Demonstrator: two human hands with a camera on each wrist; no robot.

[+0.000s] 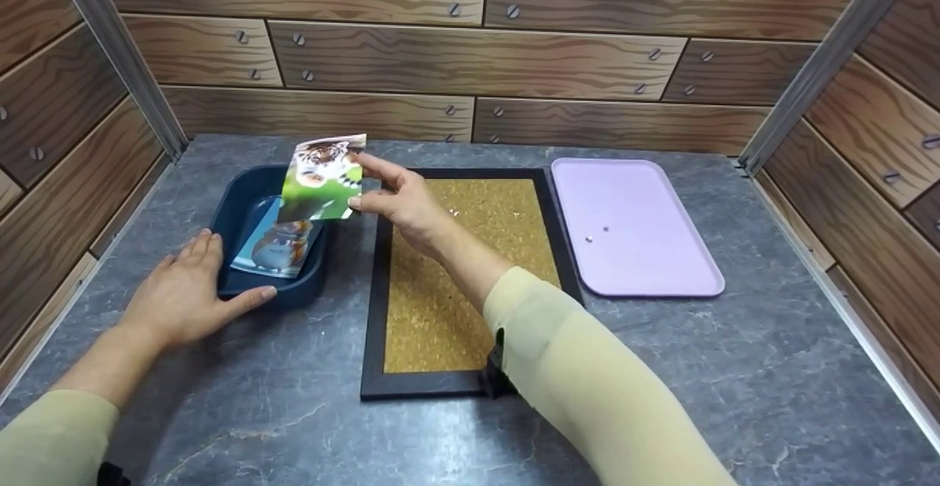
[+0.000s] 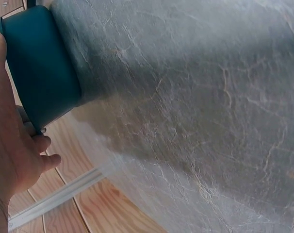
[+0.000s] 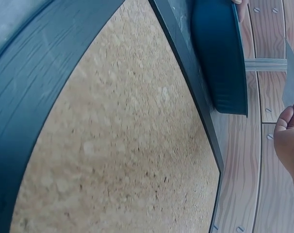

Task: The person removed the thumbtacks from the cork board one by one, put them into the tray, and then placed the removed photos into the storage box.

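My right hand (image 1: pixel 415 207) pinches the right edge of a photo print (image 1: pixel 319 181), thumb below and fingers above. The print shows a tiger on green and is held tilted over the far right part of a dark blue plastic bin (image 1: pixel 312 284). In the right wrist view only the pale back of the print (image 3: pixel 291 80) shows, bent in a curve. My left hand (image 1: pixel 180 291) rests on the bin's near left corner, fingers stretched along the left rim and thumb along the near one. Inside the bin lies another print (image 1: pixel 275 251), blue with orange, partly hidden by the held one.
A cork board (image 1: pixel 440 324) with a black frame lies in the middle, under my right forearm. Right of it is a lilac tray (image 1: pixel 646 251) bearing two tiny pieces (image 1: pixel 589 239). Wood-patterned walls (image 1: pixel 367 60) enclose the marbled grey tabletop (image 1: pixel 279 412).
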